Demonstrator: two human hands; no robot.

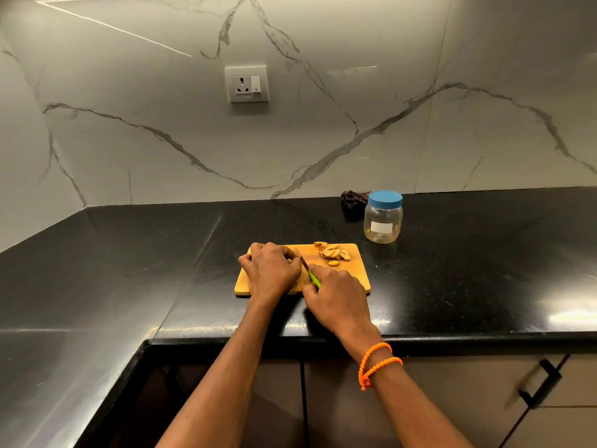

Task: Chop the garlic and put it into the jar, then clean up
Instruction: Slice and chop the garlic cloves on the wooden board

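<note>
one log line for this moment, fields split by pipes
phase: chopping | left hand: holds garlic piece on wooden cutting board | right hand: grips green-handled knife | blue-lidded clear plastic jar: closed, empty

Countertop point(129, 270) glossy black. Wall point(161, 140) white marble, grey veins. Cutting board point(355, 273) tan wood. Knife handle point(314, 279) lime green. Jar point(382, 223) clear, lid point(385, 199) blue. Wristbands point(376, 362) orange.

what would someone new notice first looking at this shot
Mid-frame, two bare hands work on a light wooden cutting board on the glossy black countertop: the left hand curls over a piece while the right hand grips a small green-handled knife. Pale cut pieces lie at the board's far edge. To the right behind it stands a clear plastic jar with a blue lid, still closed.
</note>
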